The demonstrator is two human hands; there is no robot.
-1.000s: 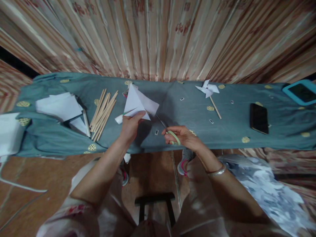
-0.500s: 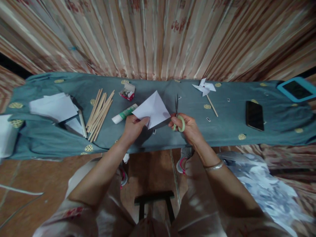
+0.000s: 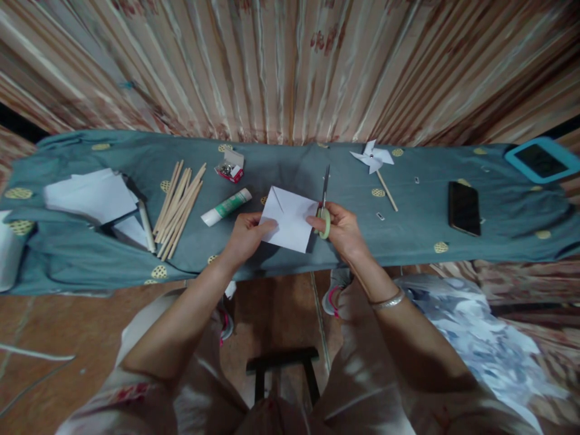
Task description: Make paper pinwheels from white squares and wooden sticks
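Note:
A square sheet of white paper (image 3: 292, 220) is held above the cloth, with a slit running in from its upper left corner. My left hand (image 3: 247, 237) pinches its left edge, thumb on top. My right hand (image 3: 343, 228) grips a pair of scissors (image 3: 325, 202) with light green handles, blades together and pointing away from me. The right thumb also rests on the paper's right edge. Left of the paper lies a green and white glue stick (image 3: 226, 207). Behind it stands an open small red and white box (image 3: 231, 166) of metal pins.
On the blue-green cloth (image 3: 281, 163) lie several wooden sticks (image 3: 179, 208), a stack of white paper (image 3: 90, 196) and a pen (image 3: 147, 225) to the left. A paper pinwheel (image 3: 372, 158) on a stick, a phone (image 3: 464, 208) and a blue-framed tablet (image 3: 541, 160) are to the right.
The paper has turned from a diamond to nearly square-on and moved slightly right and nearer; its slit now shows. My right thumb has come onto its right edge, the scissors still in hand.

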